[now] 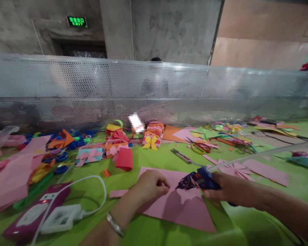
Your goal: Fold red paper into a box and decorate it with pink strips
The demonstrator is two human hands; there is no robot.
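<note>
A pink paper sheet [190, 212] lies on the green table in front of me. Over its left part rests my left hand [152, 186], fingers curled in with the thumb toward the fingertips; whatever they pinch, if anything, is hidden. My right hand [220, 189] grips a blue glue gun [201, 179], its nozzle pointing left above the sheet. Strings of pinkish glue or fibre cling around the front of the gun. The nozzle tip is close to my left fingertips but apart from them. A pink paper strip [118, 193] sticks out beyond my left wrist.
A purple power strip [38, 215] with a white charger [61, 218] and cable sits at left. Scissors [199, 147], a craft knife [182, 156], paper bows [151, 141] and a phone [136, 123] lie farther back. A perforated metal screen [92, 85] stands behind, a person beyond it.
</note>
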